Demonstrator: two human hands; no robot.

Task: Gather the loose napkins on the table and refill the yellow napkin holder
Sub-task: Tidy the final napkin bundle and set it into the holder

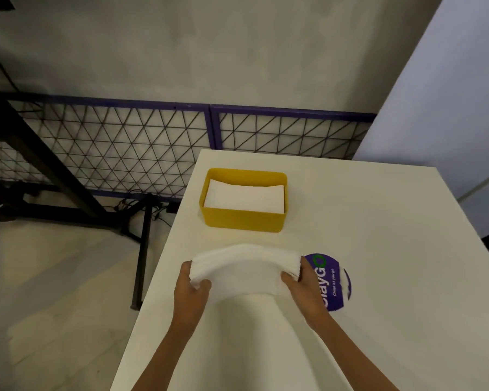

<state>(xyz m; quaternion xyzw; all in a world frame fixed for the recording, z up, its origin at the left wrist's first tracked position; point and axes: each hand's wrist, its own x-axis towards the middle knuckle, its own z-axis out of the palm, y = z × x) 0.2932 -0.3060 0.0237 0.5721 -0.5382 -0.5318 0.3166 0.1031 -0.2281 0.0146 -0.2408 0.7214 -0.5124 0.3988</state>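
- Two hands hold one napkin stack [244, 268] above the white table [378, 277]: left hand [191, 289] and right hand [304, 286] each pinch one end, bowing it upward.
- Yellow napkin holder [242, 220], partly filled with napkins, stands beyond.
- Round purple sticker [333, 280] lies beside the right hand.
- Purple-framed wire fence [141, 142] lines the grey wall [209, 52].

Yellow, white and purple on a pale tabletop [378, 249].
The napkin holder [242, 221] is bright yellow, and the napkins [243, 197] inside it are plain white. The stack of napkins [243, 266] nearer to me is white too, with thin lines along its side edge. The tabletop is creamy white. The round sticker [333, 280] is purple with white letters and a green ring. The fence [141, 148] has a purple frame and dark wire triangles.
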